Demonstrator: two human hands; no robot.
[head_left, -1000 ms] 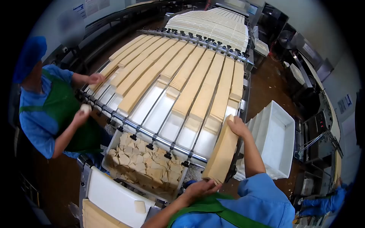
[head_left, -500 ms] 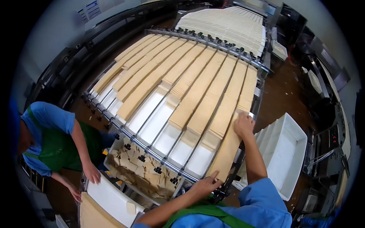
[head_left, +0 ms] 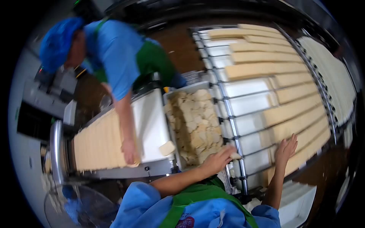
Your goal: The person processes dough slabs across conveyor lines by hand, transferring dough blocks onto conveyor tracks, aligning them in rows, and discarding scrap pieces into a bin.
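**Slabs (head_left: 266,70) ranged in lanes between rods (head_left: 251,133)**

The right hand (head_left: 286,150) is held at the nearest slab (head_left: 304,155), which lies along the side edge of the belt (head_left: 247,102). Its fingers are stretched out and slightly spread; nothing is seen gripped, and contact cannot be told. The left hand (head_left: 218,159) is held at the belt's end edge, by the metal bar (head_left: 235,135). A small pale piece (head_left: 235,156) is seen at its fingertips, but whether it is pinched cannot be told through the blur.

The slabs are laid lengthwise between the rods, probably so that the lanes are kept apart. The bin (head_left: 188,89) is set just beyond the end edge, seemingly so that scraps (head_left: 201,129) can be gathered within reach. A white box (head_left: 300,201) is placed beside the side edge. Beyond the bin, slices (head_left: 100,140) on a second belt (head_left: 152,117) are reached by a co-worker's hand (head_left: 129,151).
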